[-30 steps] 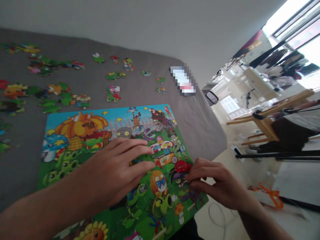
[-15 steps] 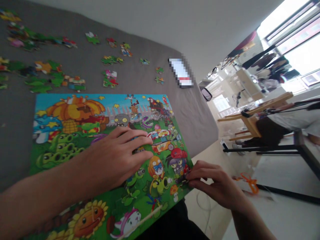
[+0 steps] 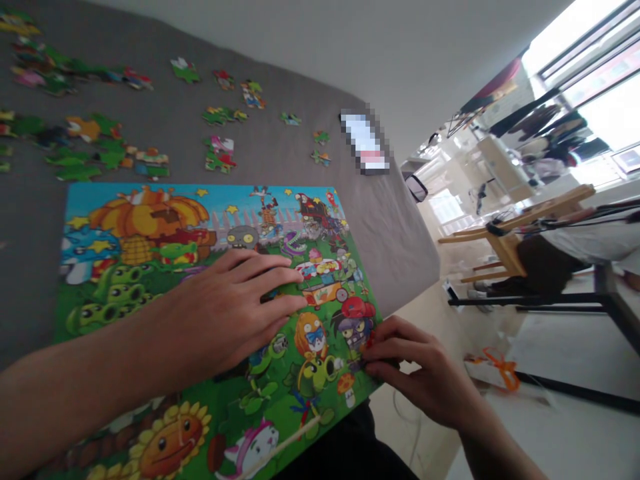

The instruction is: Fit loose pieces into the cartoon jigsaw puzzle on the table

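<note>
A colourful cartoon jigsaw puzzle (image 3: 280, 393) lies across the near part of the grey surface, its lower right corner over my dark-clothed lap. My left hand (image 3: 240, 300) rests flat on the middle of it, fingers stretched to the right and slightly apart, hiding the pictures beneath. At the right edge, my right hand (image 3: 410, 360) has thumb and fingers closed together on a puzzle piece (image 3: 356, 362) below the red-capped zombie. The fingers cover most of that piece. A thin pale stick (image 3: 290, 441) lies slanted over the puzzle's lower edge.
Loose puzzle pieces (image 3: 80, 127) are scattered and clustered on the grey cloth (image 3: 400, 247) beyond the puzzle. A blurred-out phone (image 3: 367, 143) lies near the cloth's right edge. Farther right are a wooden easel-like frame (image 3: 510, 247), a seated person and a dark metal frame (image 3: 605, 293).
My right hand has shifted slightly left with the piece, and the dark spot by its fingertips now shows picture. My left hand stays flat on the puzzle.
</note>
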A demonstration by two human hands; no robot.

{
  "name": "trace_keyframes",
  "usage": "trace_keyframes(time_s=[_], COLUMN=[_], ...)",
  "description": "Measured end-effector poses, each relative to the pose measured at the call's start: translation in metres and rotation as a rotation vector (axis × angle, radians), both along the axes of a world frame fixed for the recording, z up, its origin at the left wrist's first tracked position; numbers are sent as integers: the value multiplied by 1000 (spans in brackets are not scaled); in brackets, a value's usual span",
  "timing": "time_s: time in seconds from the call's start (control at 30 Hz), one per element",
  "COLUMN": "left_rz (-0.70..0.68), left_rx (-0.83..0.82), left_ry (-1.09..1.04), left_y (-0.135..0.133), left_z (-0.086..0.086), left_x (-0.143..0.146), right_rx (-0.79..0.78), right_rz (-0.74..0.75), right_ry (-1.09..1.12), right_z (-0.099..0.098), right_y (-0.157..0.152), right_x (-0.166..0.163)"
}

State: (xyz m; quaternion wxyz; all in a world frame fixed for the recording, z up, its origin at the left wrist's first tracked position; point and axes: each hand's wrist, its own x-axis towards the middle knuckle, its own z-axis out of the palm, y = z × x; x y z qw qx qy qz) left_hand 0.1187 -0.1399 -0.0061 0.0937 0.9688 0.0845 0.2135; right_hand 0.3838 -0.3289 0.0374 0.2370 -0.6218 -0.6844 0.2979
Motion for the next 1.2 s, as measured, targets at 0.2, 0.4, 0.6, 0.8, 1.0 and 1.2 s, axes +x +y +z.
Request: trace_keyframes(time_s=[0.2, 0.4, 0.6, 0.8, 1.0, 1.2], left_rz=[20, 9, 16, 1, -2, -39], left_rx=[4, 8, 20, -24, -3, 74], left_ry=[0, 4, -1, 1, 7, 19], left_y=[-2, 0, 0, 1, 2, 4], left_z=[1, 3, 3, 2, 2, 5], left_x=[0, -1, -1, -2, -2, -1], right_rx=[202, 303, 390, 407, 379, 399], right_rz=[147, 232, 208, 204, 275, 359], right_ry=[-237, -474, -557, -570, -551, -513], right_z=[2, 6, -3, -6, -10, -14], right_y=[-12, -24, -28, -31, -32, -25], right_x=[-3, -7, -9, -9, -3, 11])
